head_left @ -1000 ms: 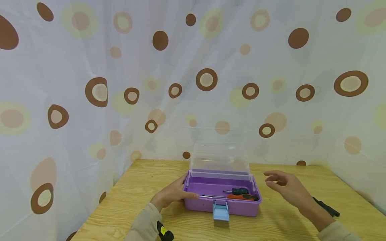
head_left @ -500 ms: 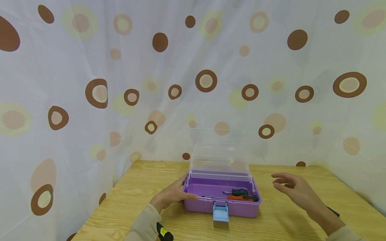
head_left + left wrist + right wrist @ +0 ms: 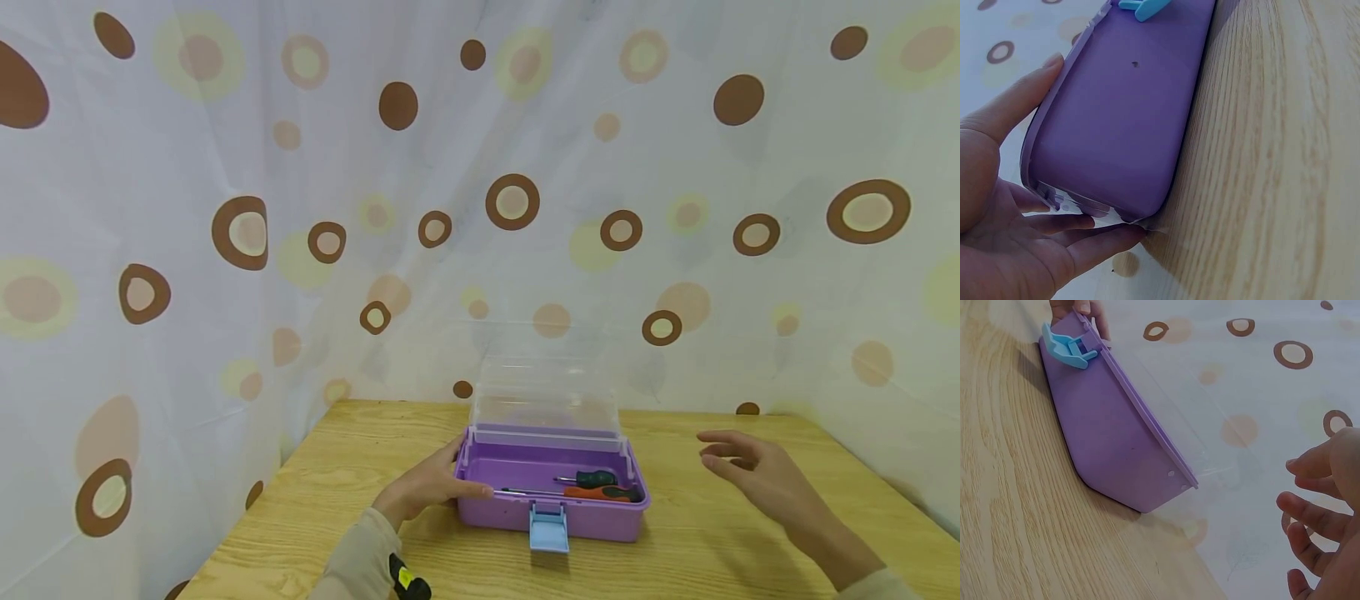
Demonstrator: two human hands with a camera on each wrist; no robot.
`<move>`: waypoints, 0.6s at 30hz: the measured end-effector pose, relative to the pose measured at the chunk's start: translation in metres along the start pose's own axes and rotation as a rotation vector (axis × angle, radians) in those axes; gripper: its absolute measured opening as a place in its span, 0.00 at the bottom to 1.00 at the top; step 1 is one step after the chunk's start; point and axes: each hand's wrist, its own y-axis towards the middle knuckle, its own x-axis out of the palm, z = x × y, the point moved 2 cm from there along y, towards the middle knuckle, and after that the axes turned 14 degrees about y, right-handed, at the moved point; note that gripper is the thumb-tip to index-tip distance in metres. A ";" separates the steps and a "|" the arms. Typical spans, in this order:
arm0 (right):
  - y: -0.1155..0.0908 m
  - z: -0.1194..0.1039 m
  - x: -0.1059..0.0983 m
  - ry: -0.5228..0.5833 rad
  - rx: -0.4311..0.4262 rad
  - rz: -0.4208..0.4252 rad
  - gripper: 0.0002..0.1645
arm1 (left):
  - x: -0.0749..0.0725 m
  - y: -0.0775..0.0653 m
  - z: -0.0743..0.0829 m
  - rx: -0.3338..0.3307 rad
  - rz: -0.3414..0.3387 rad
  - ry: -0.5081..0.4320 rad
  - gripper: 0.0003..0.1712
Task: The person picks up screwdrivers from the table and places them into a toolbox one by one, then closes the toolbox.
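Note:
A purple toolbox [image 3: 510, 512] with its clear lid [image 3: 547, 396] raised sits on the wooden table. My left hand [image 3: 427, 487] grips its left end, thumb over the front rim, fingers along the end wall in the left wrist view. Inside lie a screwdriver with an orange and black handle [image 3: 600, 492] and a short screwdriver with a dark green handle [image 3: 596, 478]. A light blue latch [image 3: 549, 531] hangs down at the front. To the right of the box, my right hand [image 3: 768, 479] hovers with loosely bent fingers, holding nothing.
A black object with a yellow patch [image 3: 408, 581] lies by my left sleeve at the front. The wooden table [image 3: 315, 475] runs back to a white curtain [image 3: 450, 150] with brown and yellow dots, which also stands along both sides.
My right hand has drifted right, away from the toolbox. Its forearm now covers the dark object seen earlier on the table's right. My left hand and the box have stayed put.

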 end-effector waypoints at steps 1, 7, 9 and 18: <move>0.000 0.001 -0.001 0.005 0.003 0.002 0.31 | 0.000 0.000 0.000 0.001 -0.001 0.000 0.63; -0.003 0.005 -0.008 0.007 0.024 0.007 0.33 | 0.000 -0.001 0.000 0.009 -0.007 -0.004 0.63; -0.003 0.005 -0.010 -0.005 0.028 0.009 0.33 | 0.000 -0.001 0.000 0.011 -0.008 -0.006 0.64; -0.005 0.012 -0.023 -0.027 0.031 0.029 0.33 | -0.001 0.001 -0.001 0.003 -0.001 0.015 0.63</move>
